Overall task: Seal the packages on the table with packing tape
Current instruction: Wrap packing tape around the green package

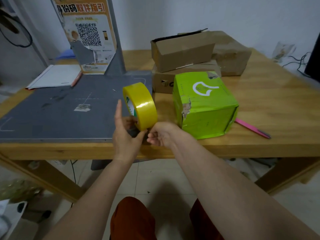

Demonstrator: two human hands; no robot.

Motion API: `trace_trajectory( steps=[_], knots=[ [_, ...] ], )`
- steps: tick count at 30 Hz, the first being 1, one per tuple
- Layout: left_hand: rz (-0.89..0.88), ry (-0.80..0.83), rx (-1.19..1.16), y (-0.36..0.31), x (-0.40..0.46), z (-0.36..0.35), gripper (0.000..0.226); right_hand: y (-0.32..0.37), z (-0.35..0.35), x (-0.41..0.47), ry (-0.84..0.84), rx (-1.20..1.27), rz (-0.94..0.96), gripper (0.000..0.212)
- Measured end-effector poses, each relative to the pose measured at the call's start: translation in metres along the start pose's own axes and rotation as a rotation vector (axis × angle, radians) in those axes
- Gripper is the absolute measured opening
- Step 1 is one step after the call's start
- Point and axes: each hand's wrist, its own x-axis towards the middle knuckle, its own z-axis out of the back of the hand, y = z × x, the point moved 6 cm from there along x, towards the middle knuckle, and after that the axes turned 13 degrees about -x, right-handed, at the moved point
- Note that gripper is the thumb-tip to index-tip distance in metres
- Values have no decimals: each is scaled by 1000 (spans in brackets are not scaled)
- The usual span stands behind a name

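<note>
Wooden surface point(259, 104) fills the view in front of you, and just above its near edge you hold a yellow roll of packing tape point(141, 104) upright on its rim. Your left hand point(124, 134) grips the roll from the 8 o'clock side, thumb against its lower rim, fingers reaching into the core and the forefinger pointing straight up. Your right hand point(161, 135) is curled at the roll's 5 o'clock edge, fingertips pinched at the tape there; whether a loose end is caught you cannot tell. At 3 o'clock from the roll, near but apart, stands a green box point(206, 108) with torn corners. A pink pen point(252, 128) lies just beside that box at its 4 o'clock. Behind the green box, at 12 o'clock, brown cardboard boxes point(183, 52) are stacked, the top one with its end flap open. At 9 o'clock from the roll lies a grey mat point(60, 111), carrying a grey stand with a QR-code poster point(88, 35).
</note>
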Motion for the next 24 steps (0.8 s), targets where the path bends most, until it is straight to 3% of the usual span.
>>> trace_trajectory(
  steps=[3, 5, 10, 13, 14, 16, 18, 19, 20, 22, 24],
  knots=[
    [0, 16, 162, -1, 8, -5, 61, -2, -1, -3, -3, 41, 30, 30],
    [34, 34, 244, -2, 10, -9, 41, -2, -2, -10, -35, 44, 62, 29],
    [182, 82, 498, -1, 16, -7, 44, 8, 9, -52, -199, -333, 318, 29],
    [206, 82, 399, -14, 3, -7, 57, 29, 48, -102, -542, -428, 650, 20],
    [134, 6, 349, -27, -5, -2, 64, 35, 67, -120, -707, -450, 737, 17],
    [-232, -92, 273, -71, -27, -3, 65, 37, 112, -144, -1015, -425, 753, 14],
    [-540, 122, 189, -96, -47, -34, 56, 32, 158, -144, -1178, -432, 611, 20],
    [-523, 254, 151, -99, -50, -56, 53, 28, 177, -134, -1176, -488, 496, 29],
    [-401, 333, 123, -99, -48, -75, 52, 21, 191, -120, -1119, -535, 376, 39],
    [19, 368, 97, -84, -41, -105, 55, -1, 204, -97, -915, -459, 219, 51],
    [503, 397, -159, -68, -38, -127, 55, -21, 200, -83, -731, -162, 278, 35]
  ],
)
